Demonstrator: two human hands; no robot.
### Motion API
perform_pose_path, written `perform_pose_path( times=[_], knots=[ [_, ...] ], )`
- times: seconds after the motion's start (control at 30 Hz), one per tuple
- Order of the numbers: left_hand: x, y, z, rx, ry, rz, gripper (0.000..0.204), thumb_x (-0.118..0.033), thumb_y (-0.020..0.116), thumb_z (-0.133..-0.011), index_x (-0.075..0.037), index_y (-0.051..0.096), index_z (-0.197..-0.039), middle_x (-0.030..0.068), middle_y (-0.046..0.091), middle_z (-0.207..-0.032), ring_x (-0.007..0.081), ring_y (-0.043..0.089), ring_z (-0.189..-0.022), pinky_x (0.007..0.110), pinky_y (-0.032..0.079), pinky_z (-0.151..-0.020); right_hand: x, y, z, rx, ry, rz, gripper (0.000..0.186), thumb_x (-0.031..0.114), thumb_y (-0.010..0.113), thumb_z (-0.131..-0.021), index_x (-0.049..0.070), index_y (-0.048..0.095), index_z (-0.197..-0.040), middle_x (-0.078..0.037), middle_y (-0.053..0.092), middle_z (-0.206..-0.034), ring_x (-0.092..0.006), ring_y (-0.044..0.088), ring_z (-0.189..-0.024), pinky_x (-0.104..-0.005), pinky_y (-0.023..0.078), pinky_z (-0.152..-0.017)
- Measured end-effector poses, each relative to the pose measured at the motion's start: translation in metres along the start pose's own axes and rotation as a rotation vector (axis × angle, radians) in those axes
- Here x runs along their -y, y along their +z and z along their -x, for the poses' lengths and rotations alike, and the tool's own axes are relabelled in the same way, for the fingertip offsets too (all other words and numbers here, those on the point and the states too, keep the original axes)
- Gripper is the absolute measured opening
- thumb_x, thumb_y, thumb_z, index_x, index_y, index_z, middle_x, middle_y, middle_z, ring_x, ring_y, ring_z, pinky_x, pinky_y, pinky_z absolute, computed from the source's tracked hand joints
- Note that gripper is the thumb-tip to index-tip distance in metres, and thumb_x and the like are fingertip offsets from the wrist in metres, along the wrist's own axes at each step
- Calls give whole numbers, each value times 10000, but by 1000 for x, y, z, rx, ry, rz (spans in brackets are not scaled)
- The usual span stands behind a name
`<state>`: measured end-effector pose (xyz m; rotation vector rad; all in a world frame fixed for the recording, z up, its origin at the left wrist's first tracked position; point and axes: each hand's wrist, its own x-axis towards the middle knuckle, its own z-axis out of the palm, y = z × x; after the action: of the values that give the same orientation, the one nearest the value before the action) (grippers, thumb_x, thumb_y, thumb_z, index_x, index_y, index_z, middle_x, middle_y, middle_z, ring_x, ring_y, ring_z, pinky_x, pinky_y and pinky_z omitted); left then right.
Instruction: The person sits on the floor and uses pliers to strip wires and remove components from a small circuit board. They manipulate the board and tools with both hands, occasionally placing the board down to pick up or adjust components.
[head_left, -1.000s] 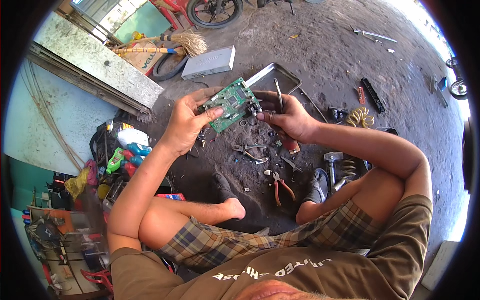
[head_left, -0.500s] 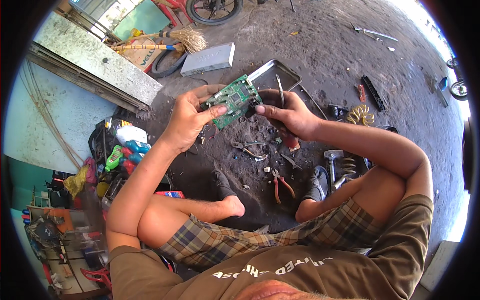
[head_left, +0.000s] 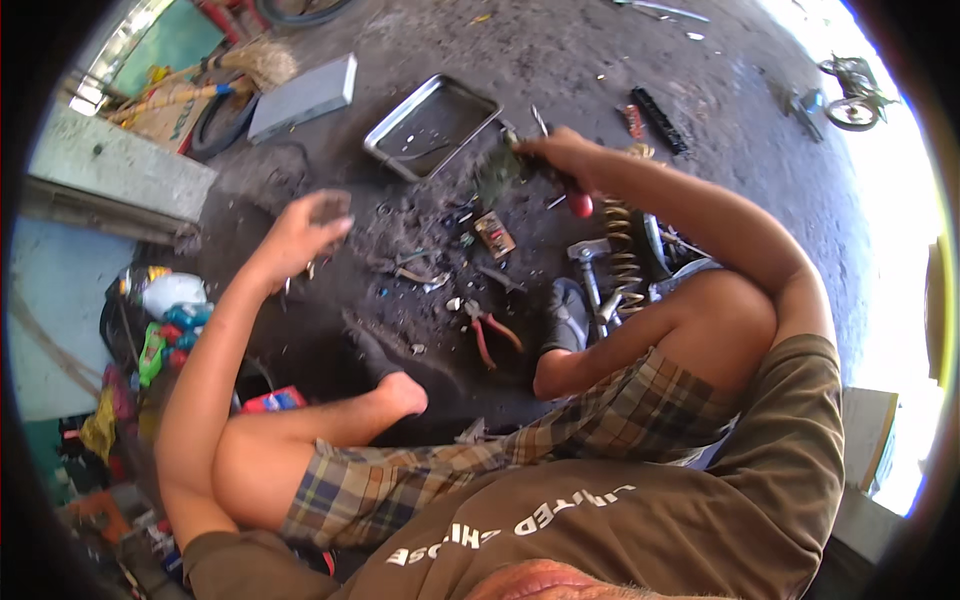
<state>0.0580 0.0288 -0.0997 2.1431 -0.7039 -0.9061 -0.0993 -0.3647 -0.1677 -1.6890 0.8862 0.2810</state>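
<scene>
My right hand is closed on a green circuit board, smeared by motion, pinched at its edge near the metal tray. A screwdriver is in the same hand: its metal shaft sticks up past the knuckles and its red handle end shows below the palm. Well apart from the board, my left hand hovers over the dark ground at the left, empty, with fingers loosely curved and apart from the thumb. Red-handled cutting pliers and a small brown circuit board lie between the hands and my feet.
A rectangular metal tray lies ahead, with a grey flat case to its left. Beside my right foot are a hammer and a coil spring. Bottles crowd the left side. A motorcycle stands far right.
My left hand has let go of the green board and moved away left and down. The right hand now holds the board alone, with the screwdriver. The whole view has shifted.
</scene>
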Motion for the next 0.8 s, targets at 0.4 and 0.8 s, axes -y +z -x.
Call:
perform_pose_path(
  times=[0.4,0.8],
  knots=[
    [4,21,-14,403,-37,-202,495,-220,742,-1009,14,613,-1426,176,719,-1330,246,712,-1176,366,550,-1035,-208,-43,-28,-219,369,-447,547,489,810,-911,38,678,-1192,-158,720,-1160,-293,668,-808,-526,546,-732],
    [14,20,-15,435,-46,-231,492,-240,746,-1008,1,624,-1419,179,713,-1334,248,721,-1145,374,556,-1017,-173,-25,-23,-87,95,-202,476,456,841,-897,-7,733,-882,-73,653,-745,-180,517,-521,-406,404,-488]
  ],
)
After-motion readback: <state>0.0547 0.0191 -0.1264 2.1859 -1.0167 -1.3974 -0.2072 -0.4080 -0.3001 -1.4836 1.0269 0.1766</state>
